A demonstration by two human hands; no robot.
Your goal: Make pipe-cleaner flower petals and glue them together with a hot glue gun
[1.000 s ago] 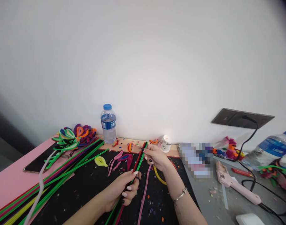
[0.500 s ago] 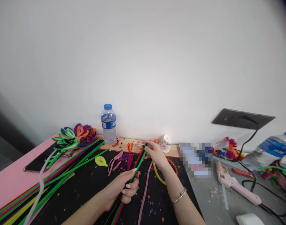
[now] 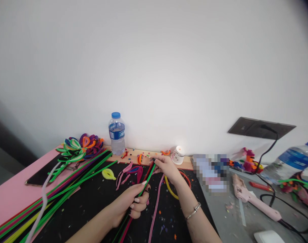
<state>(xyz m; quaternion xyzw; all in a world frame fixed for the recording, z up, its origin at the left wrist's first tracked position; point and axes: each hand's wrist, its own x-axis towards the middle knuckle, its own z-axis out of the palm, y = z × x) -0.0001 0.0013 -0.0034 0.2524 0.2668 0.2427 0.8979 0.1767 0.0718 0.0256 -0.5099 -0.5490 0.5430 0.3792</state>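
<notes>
A thin bundle of pipe cleaners (image 3: 150, 174), green, red and dark, slants up across the black mat (image 3: 93, 206). My left hand (image 3: 133, 199) is closed around its middle, thumb along the top. At the upper end, my right hand (image 3: 165, 167) pinches the tips between thumb and fingers. Below my right wrist lie a pink pipe cleaner (image 3: 157, 207) and a curved yellow one (image 3: 170, 188). Left of the bundle are looped pink and blue pieces (image 3: 133, 172) and a yellow leaf-shaped loop (image 3: 109, 174).
A water bottle (image 3: 117, 133) and a paper cup (image 3: 178, 155) stand by the wall. Many loose pipe cleaners (image 3: 68, 189) and looped flowers (image 3: 78, 146) lie left, partly over a phone (image 3: 40, 173). At right are a pink glue gun (image 3: 257, 202), its cord and another bottle (image 3: 293, 160).
My right hand has come slightly down and left, its fingertips drawn together on the bundle's upper end. My left hand keeps its hold almost unmoved.
</notes>
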